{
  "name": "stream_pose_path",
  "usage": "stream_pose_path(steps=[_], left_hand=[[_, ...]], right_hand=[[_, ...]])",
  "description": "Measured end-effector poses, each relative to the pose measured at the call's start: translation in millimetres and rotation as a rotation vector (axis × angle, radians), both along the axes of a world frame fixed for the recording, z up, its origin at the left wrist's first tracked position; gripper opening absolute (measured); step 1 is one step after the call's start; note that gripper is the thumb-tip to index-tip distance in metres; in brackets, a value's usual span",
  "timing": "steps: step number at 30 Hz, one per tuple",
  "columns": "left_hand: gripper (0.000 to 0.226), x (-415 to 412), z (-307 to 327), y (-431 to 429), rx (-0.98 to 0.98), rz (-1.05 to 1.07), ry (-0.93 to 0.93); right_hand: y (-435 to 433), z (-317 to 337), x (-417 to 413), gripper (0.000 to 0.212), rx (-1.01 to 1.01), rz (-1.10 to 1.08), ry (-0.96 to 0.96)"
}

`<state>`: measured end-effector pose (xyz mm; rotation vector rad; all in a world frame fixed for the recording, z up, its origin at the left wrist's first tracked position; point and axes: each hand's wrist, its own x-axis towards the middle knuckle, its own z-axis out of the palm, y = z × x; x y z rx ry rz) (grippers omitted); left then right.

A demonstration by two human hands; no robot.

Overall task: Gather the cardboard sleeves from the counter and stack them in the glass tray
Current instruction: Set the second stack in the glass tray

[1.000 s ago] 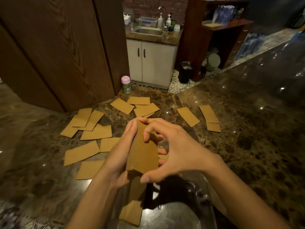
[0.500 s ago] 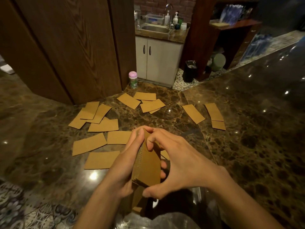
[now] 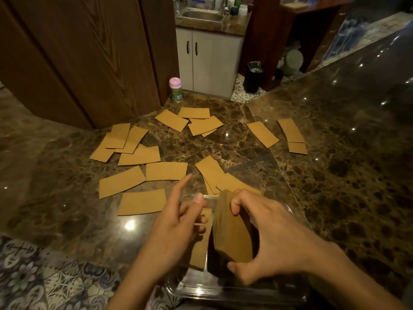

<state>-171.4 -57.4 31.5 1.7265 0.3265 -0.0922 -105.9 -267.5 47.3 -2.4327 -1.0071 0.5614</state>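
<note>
My right hand (image 3: 271, 233) grips a thick stack of brown cardboard sleeves (image 3: 232, 233), held on edge over the glass tray (image 3: 223, 291) at the counter's near edge. A single sleeve (image 3: 201, 247) lies flat in the tray's left side. Beside the stack, my left hand (image 3: 176, 229) is off it, fingers spread, index finger pointing forward. Several loose sleeves (image 3: 166, 171) lie flat across the dark marble counter (image 3: 335, 175) beyond the tray, some overlapping.
A small pink-capped bottle (image 3: 175, 89) stands at the counter's far edge by a wooden panel (image 3: 89, 63). Beyond it are a white cabinet (image 3: 207, 61) under a sink and a black bin (image 3: 253, 77) on the floor. Patterned tiles (image 3: 44, 276) show at bottom left.
My left hand has let go of the stack and opened. The right hand alone now holds it, lowered and tilted into the tray. The view has tipped down, showing more of the tray.
</note>
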Motion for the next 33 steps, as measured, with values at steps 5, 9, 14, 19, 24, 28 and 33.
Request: stream_pose_path(steps=[5, 9, 14, 19, 24, 28, 33], left_hand=[[0.025, -12.6, -22.3, 17.1, 0.827, -0.137, -0.272], [0.037, -14.3, -34.3, 11.2, 1.117, -0.527, -0.076], [0.050, -11.8, -39.6, 6.0, 1.143, -0.688, 0.022], [0.052, -10.8, -42.1, 5.8, 1.125, -0.699, 0.021], [0.050, -9.5, -46.9, 5.8, 1.162, -0.717, 0.016], [0.046, -9.3, -47.7, 7.3, 1.160, -0.732, 0.000], [0.050, -8.7, -46.0, 8.3, 1.142, -0.736, 0.003]], right_hand=[[15.6, -7.8, 0.4, 0.088, -0.304, 0.154, -0.061], [32.5, -31.9, -1.9, 0.111, -0.510, 0.227, -0.114], [43.2, -59.6, -4.1, 0.106, -0.487, 0.202, -0.166], [39.2, -64.8, -13.6, 0.098, -0.489, 0.149, -0.103], [33.0, -68.1, -15.4, 0.080, -0.387, 0.108, -0.038], [31.9, -75.1, -8.9, 0.077, -0.268, 0.081, -0.005], [20.9, -77.5, -6.6, 0.081, -0.235, 0.069, 0.029]])
